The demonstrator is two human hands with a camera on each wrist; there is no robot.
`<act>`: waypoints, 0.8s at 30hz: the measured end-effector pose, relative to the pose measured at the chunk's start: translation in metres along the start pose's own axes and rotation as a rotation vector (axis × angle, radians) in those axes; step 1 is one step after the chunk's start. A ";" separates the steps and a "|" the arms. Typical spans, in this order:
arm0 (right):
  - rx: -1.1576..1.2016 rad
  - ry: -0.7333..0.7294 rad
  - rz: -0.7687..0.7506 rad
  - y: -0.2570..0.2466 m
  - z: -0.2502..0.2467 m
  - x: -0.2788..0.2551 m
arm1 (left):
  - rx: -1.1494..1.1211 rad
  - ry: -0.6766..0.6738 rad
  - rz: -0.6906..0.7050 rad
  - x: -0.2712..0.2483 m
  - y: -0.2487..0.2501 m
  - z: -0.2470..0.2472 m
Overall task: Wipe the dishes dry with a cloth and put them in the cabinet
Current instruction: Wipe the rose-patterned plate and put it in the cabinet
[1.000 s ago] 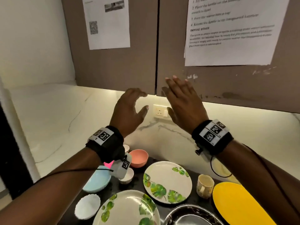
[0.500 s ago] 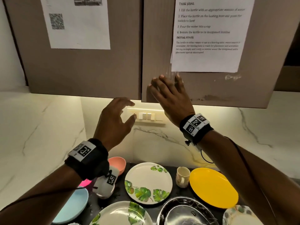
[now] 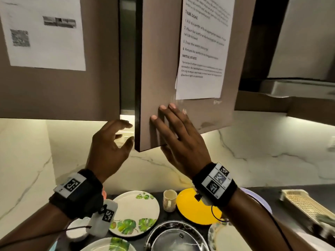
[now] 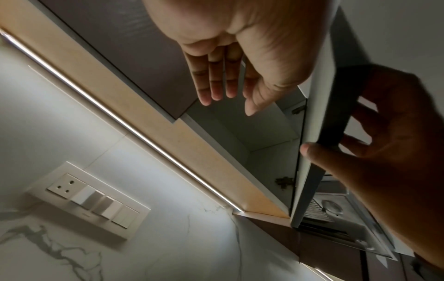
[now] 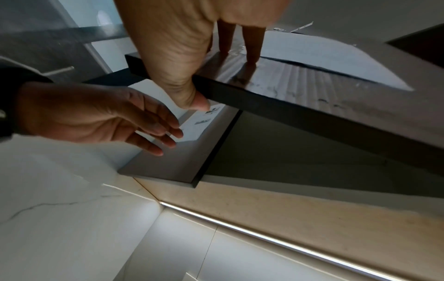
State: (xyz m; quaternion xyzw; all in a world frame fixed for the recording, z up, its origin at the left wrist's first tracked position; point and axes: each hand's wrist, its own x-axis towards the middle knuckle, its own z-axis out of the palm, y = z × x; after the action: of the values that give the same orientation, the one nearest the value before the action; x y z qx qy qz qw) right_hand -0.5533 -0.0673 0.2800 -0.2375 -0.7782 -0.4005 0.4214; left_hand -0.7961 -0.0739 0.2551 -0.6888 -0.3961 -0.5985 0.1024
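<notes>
The cabinet [image 4: 254, 133] fills the upper centre of the head view. Its right door [image 3: 159, 69] stands ajar, leaving a dark gap between it and the closed left door [image 3: 59, 93]. The right hand [image 3: 181, 142] clamps the right door at its lower left corner: the fingers [image 3: 163, 115] lie spread on the front face and the thumb [image 5: 194, 102] hooks round the bottom edge to the inner side. The left hand [image 3: 107, 149] is just left of that door's edge, holding nothing, fingers apart and loosely bent; I cannot tell whether its thumb touches the edge. A printed sheet [image 3: 201, 51] is stuck to the right door above the fingers.

The dishes sit on the dark desk [image 3: 272, 192] along the bottom of the frame: a leaf-print plate [image 3: 135, 212] at lower centre, a cup [image 3: 169, 200] upright just right of it, and a yellow plate [image 3: 192, 205] beside the cup, partly behind the right wrist. A slotted tray [image 3: 304, 205] lies at lower right. In the left wrist view a light strip [image 4: 144, 136] runs under the cabinet, with a switch panel [image 4: 88, 199] on the marble wall at lower left.
</notes>
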 end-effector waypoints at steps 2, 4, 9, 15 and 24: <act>0.057 0.010 0.026 0.004 -0.027 -0.012 | -0.021 -0.027 0.007 -0.004 0.020 0.014; 0.105 0.014 0.052 0.009 -0.053 -0.026 | -0.059 -0.049 0.011 -0.007 0.042 0.028; 0.295 0.139 0.193 0.023 -0.113 -0.071 | -0.136 -0.042 0.035 -0.017 0.097 0.055; 0.322 0.413 0.383 0.050 -0.172 -0.118 | -0.149 -0.037 0.035 -0.029 0.147 0.074; 0.405 0.482 0.679 0.086 -0.219 -0.173 | -0.107 -0.099 -0.012 -0.043 0.167 0.085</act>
State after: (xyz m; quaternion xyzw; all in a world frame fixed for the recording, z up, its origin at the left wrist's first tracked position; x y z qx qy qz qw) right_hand -0.2985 -0.2045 0.2414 -0.2919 -0.5986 -0.1235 0.7356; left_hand -0.6196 -0.1507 0.2498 -0.7196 -0.3721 -0.5847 0.0423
